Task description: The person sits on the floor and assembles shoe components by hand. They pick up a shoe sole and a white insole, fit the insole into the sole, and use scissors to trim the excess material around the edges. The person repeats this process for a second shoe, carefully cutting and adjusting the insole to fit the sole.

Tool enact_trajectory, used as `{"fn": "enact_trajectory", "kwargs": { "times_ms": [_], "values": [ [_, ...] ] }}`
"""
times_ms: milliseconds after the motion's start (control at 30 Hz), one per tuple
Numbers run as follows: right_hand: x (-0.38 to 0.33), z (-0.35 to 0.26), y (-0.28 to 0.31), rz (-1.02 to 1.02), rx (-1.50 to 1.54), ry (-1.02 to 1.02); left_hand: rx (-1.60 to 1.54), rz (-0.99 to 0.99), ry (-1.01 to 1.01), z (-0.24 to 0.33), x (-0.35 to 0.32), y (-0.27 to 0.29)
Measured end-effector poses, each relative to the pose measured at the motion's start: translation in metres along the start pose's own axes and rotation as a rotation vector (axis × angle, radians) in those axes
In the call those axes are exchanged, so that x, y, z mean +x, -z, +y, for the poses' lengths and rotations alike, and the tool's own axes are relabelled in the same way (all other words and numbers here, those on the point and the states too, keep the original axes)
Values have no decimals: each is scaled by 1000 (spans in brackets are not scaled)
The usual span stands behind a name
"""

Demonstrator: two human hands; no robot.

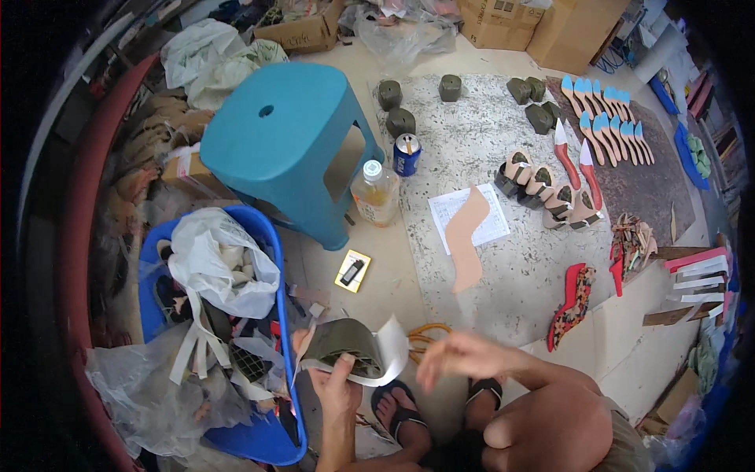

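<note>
My left hand [336, 385] grips a dark olive shoe heel [334, 340], thumb on its ribbed hollow underside and fingers behind it. A white strip [391, 350] curls round the heel, its loose end standing away on the right. My right hand [460, 358] is in the air to the right of the heel, apart from it. Its fingers are smeared by motion, so I cannot make out whether they hold anything. Beyond my hands, a wavy tan strip [467, 244] lies partly over a printed paper sheet [495, 214] on the speckled board [440, 169].
A blue bin [277, 236] of scraps is at left, near a teal stool [275, 118]. A bottle [376, 194], a can [406, 155] and a lighter on a cigarette pack [346, 281] stand or lie ahead. Covered heels [541, 185], insoles [590, 94] and a red-edged wedge sole [572, 307] lie right.
</note>
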State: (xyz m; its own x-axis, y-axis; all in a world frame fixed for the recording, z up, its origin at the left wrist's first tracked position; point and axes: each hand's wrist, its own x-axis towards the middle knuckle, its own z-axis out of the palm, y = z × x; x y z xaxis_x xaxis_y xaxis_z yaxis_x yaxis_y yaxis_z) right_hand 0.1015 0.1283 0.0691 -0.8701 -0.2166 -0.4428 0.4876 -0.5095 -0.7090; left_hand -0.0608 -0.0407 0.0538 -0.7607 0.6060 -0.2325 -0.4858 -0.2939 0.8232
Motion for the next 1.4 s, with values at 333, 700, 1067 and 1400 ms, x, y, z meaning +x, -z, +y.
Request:
{"fn": "enact_trajectory", "kwargs": {
  "times_ms": [333, 700, 1067, 1400],
  "values": [
    [41, 3, -16, 432, 1035, 459, 104, 100, -313, -7, -9, -10],
    [-5, -13, -30, 313, 1099, 568, 223, -130, -436, 1, -20, -36],
    [-3, -7, -37, 123, 989, 703, -124, -114, -246, -2, -22, -16],
    [-8, -6, -43, 162, 734, 653, 192, 7, -281, 0, -25, -33]
  ]
}}
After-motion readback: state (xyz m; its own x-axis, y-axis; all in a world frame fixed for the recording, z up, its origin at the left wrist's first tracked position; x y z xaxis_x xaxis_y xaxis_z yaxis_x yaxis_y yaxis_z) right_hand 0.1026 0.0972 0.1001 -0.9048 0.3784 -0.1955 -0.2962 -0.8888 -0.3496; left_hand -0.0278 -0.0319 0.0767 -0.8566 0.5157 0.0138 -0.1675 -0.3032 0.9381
